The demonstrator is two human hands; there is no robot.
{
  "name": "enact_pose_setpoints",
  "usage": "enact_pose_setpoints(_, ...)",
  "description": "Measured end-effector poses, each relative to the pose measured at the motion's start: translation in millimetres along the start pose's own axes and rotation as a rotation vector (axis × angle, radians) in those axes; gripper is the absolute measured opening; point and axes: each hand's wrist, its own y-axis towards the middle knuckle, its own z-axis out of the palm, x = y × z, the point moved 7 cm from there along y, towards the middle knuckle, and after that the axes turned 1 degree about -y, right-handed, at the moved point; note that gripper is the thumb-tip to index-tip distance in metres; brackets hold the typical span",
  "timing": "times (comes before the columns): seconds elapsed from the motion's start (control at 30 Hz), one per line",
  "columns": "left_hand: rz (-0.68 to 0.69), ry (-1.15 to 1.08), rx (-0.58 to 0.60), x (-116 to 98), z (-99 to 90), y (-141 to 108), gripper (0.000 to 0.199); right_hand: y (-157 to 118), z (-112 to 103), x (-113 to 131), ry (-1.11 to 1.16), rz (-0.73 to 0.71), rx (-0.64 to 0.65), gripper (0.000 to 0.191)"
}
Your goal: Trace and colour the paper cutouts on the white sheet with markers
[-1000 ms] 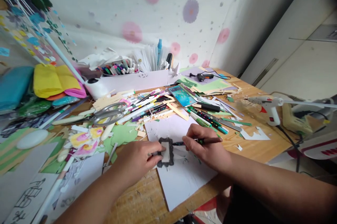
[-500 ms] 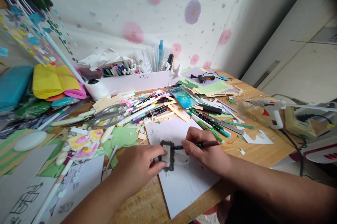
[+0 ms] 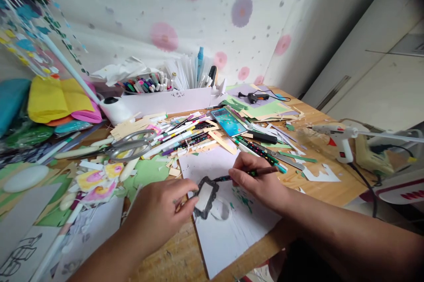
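Observation:
My left hand pinches the left side of a small paper piece with a scalloped black border and a pale middle. That piece lies tilted over a white sheet of paper, which bears green marks and a grey smudge. In my right hand is a dark marker pen with coloured specks, held like a writing tool. The pen's tip points left and meets the upper right edge of the black border, or comes very near it.
Behind the sheet lie many pens, a phone, scissors and paper scraps. A white box of markers stands at the back. A white glue gun is at the right, a black one further back. Cut green paper lies left.
The black-bordered piece has turned clockwise, and my left fingers have shifted left to its edge. The pen tip now sits at its upper right corner. The view has shifted slightly.

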Motion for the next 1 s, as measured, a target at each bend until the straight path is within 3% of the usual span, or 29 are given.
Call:
enact_pose_setpoints(0.17, -0.008, 0.019, 0.056, -6, 11.4, 5, 0.014, -1, 1, 2, -0.073, -0.018, 0.016, 0.02)
enact_pose_setpoints(0.33, -0.005, 0.006, 0.065, 2, 10.4, 7, 0.018, 1, 3, 7, -0.053, -0.031, 0.015, 0.02)
enact_pose_setpoints(0.53, -0.115, 0.048, -0.122, 24, -15.2, 2, 0.021, 2, -4, 4, 0.06, 0.084, 0.018, 0.021)
enact_pose_setpoints(0.6, -0.1, 0.06, -0.143, 19, -16.5, 0, 0.021, 2, -5, 4, 0.099, 0.095, 0.01, 0.021)
enact_pose_setpoints(0.8, 0.131, 0.066, -0.019, -17, 5.3, -2, 0.024, 7, 8, 5, 0.03, 0.012, 0.066, 0.02)
enact_pose_setpoints(1.0, 0.143, 0.072, 0.003, -16, 8.9, 0, 0.028, 9, 16, 0, -0.006, 0.027, 0.119, 0.019)
